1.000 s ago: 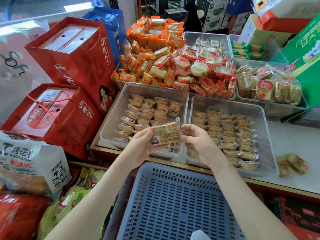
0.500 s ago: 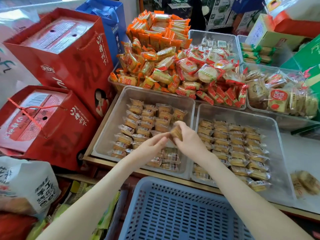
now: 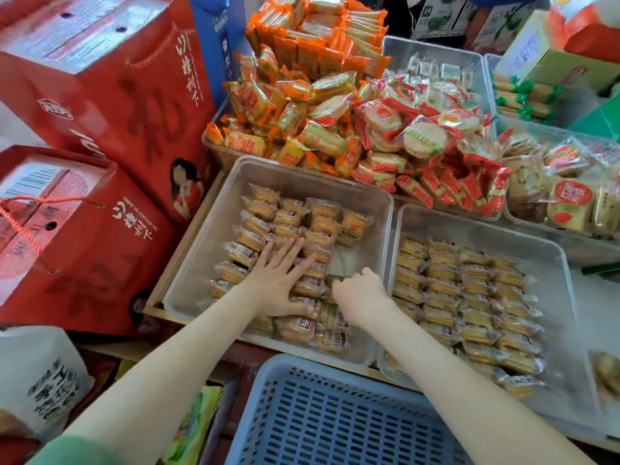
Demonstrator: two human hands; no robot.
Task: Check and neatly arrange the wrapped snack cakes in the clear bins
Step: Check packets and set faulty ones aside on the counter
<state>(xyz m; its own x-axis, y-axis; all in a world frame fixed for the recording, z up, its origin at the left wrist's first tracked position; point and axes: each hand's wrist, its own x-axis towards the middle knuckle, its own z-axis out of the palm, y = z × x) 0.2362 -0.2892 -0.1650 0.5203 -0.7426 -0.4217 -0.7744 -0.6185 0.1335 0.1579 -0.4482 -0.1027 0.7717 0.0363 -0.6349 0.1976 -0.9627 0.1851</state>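
Two clear bins stand side by side on the counter. The left bin (image 3: 214,229) holds several rows of small wrapped snack cakes (image 3: 288,216). My left hand (image 3: 278,283) lies flat with spread fingers on the cakes in that bin. To its right, my right hand (image 3: 359,293) has its fingers curled round one wrapped cake (image 3: 335,280), held down among the cakes of the same bin. The right bin (image 3: 486,229) is filled with neat rows of similar cakes (image 3: 469,297).
A blue slotted basket (image 3: 335,417) sits just below the bins. Red gift boxes (image 3: 100,95) crowd the left side. Heaped orange and red snack packs (image 3: 335,112) fill bins behind. Two loose cakes (image 3: 604,377) lie on the counter at far right.
Both hands held one cake up between them a second ago. They have dropped into the left bin; the left hand now lies flat on the rows and the right sets the cake down.
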